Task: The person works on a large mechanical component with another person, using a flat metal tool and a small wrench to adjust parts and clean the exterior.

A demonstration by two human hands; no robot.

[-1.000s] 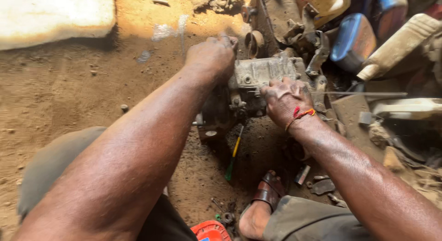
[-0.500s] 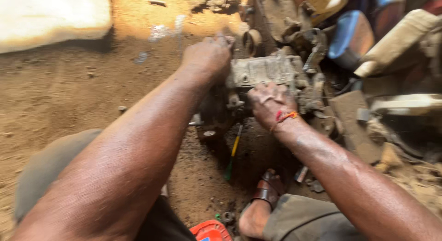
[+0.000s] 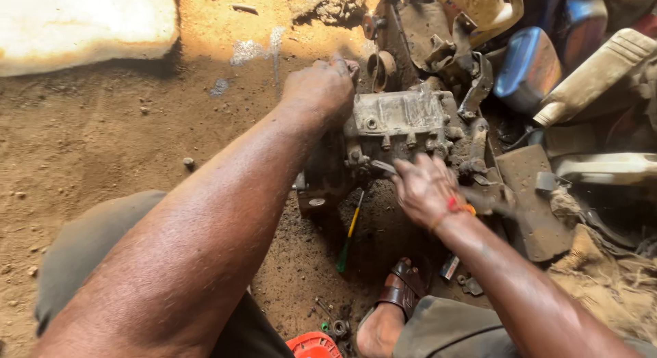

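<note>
Nearest to me, at the bottom edge of the dirt floor (image 3: 89, 146), an orange round cap (image 3: 313, 346) lay beside my sandalled foot (image 3: 395, 300), with a few small nuts (image 3: 337, 327) scattered just next to it. A little farther out, a screwdriver with a green and yellow handle (image 3: 349, 235) lay on the oily soil, pointing toward the engine casing (image 3: 393, 125). My right hand (image 3: 426, 188), a red and orange thread at the wrist, rested against the near face of that grimy metal casing, its grip loosely curled around a slim metal tool (image 3: 383, 168), though I could not tell how firmly. My left hand (image 3: 321, 91) lay on the casing's far left corner, fingers closed over its edge. The casing sat on the floor between both hands. Beyond it lay a blue tank (image 3: 528, 67), a dusty pale plastic container (image 3: 595, 74), and, in the far left corner, a whitish slab (image 3: 82, 22).
</note>
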